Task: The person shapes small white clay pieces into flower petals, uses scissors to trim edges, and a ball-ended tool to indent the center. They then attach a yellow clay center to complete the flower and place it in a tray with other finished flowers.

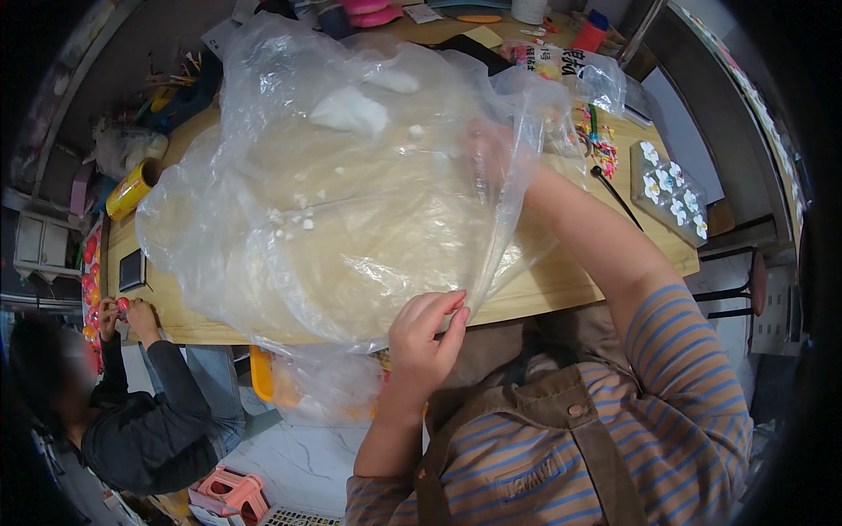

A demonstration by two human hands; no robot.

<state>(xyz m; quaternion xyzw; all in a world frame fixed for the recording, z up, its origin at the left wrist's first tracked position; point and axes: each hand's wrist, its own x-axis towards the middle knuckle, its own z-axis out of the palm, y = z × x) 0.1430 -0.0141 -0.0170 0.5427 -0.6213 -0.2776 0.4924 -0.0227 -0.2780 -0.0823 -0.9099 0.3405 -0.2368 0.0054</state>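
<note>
A big clear plastic bag is spread across the wooden table in front of me. My left hand pinches its edge between thumb and fingers at the table's front edge. Through the bag's mouth my right hand reaches inside, blurred behind the plastic, so I cannot see whether its fingers grip anything. Farther in lie a large white lump and a second white lump. Small white bits are scattered in the bag's left middle.
Right of the bag are a black stick, small colourful pieces and a block with white flowers. A yellow cylinder and a black flat case lie at left. Another person sits there, handling a small red object.
</note>
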